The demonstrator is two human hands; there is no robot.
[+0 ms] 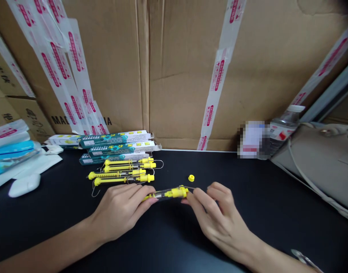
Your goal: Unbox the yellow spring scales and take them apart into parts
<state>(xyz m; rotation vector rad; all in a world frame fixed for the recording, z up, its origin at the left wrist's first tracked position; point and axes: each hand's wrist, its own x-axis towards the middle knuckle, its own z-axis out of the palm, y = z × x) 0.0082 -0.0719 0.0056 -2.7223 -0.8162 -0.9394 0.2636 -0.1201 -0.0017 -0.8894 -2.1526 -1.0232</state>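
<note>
Right now, in the head view, you have a clear-tubed spring scale (168, 194) lying across your hands above the black table (256, 204). Your left hand (119, 212) is closed around the end at 9 o'clock, its fingers wrapped over the tube, while your right hand (221, 223) pinches the end at 3 o'clock, where a yellow collar (176, 192) sits and a thin wire hook (189, 187) pokes out. Both grips are therefore closed on the same scale, with your hands close together and the tube held between them. The step in hand looks like close work at that hooked end, and this hold calls for steady right fingertips (198, 199) there while your left hand keeps the tube from rolling. A small loose yellow cap (191, 178) stands on the table at about 1 o'clock from the scale, just out of your fingers' reach. At 11 o'clock, four more yellow-ended spring scales (121, 171) lie side by side, with green-and-white product boxes (115, 146) stacked behind them against a taped cardboard carton (191, 72). Farther off at 9 o'clock are a white computer mouse (24, 185) and blue-and-white packets (11, 157). At 2 o'clock, a plastic bottle (284, 123) stands beside a grey bag (313, 163).
</note>
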